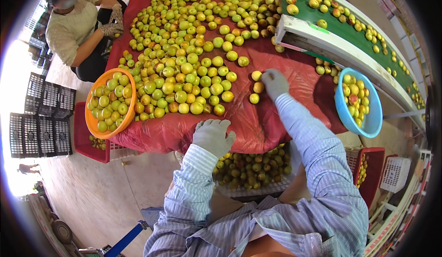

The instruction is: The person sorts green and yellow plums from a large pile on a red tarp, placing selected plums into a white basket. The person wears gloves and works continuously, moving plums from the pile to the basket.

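My left hand [214, 137], in a grey glove, rests at the front edge of a table under a red cover [152, 134]. Its fingers are spread and nothing shows in them. Farther right, my gloved right hand [275, 84] reaches over the cover with curled fingers. Beside its fingertips lies a short column of small round yellow-green fruits: an upper fruit [256, 75], a middle one [258, 87] and a lower one [254, 98]. Whether the hand grips any fruit is hidden. A large spread of similar fruits [183, 67], some blushed red, covers the table's left and far parts.
An orange basin [89, 120] of fruit stands left, a blue basin [374, 119] right. A green conveyor belt [348, 32] carries fruits at upper right. Below the table edge sits a crate of fruit [255, 169]. Another person [74, 32] sits at left near stacked black crates [39, 134].
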`<state>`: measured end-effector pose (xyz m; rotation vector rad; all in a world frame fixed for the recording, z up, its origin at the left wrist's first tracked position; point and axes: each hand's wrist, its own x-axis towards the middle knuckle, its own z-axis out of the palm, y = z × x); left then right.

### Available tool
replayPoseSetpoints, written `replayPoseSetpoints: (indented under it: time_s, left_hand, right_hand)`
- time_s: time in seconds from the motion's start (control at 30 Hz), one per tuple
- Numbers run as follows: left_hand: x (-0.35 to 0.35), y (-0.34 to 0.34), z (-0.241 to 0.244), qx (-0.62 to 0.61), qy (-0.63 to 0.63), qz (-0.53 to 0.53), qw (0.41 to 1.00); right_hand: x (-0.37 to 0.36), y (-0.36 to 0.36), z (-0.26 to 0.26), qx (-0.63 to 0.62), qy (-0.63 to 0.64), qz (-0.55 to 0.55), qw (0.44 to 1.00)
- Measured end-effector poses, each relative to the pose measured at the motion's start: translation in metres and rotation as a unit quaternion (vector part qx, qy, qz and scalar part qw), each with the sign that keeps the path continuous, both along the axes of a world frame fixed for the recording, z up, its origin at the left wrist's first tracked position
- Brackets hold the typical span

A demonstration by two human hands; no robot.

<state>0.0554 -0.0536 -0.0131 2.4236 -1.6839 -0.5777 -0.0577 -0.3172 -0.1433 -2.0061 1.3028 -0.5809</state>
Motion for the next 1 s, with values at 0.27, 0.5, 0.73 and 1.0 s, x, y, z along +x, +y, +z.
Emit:
replayPoseSetpoints:
  time_s: [0.27,0.5,0.73,1.0]
  left_hand:
    - [0.024,-0.004,0.001,-0.019,0.055,0.0,0.998]
    - [0.052,-0.002,0.002,-0.06,0.019,0.054,0.997]
    - [0.058,-0.008,0.015,0.014,-0.011,0.152,0.988]
    - [0.043,-0.004,0.009,0.033,0.005,0.076,0.997]
  right_hand:
    - [0.065,0.031,0.088,0.331,0.024,0.245,0.911]
    - [0.192,-0.087,0.068,-0.016,0.072,0.193,0.978]
    - [0.266,-0.01,0.068,-0.038,0.283,0.264,0.921]
    - [0.163,0.026,0.083,-0.144,0.297,0.413,0.849]
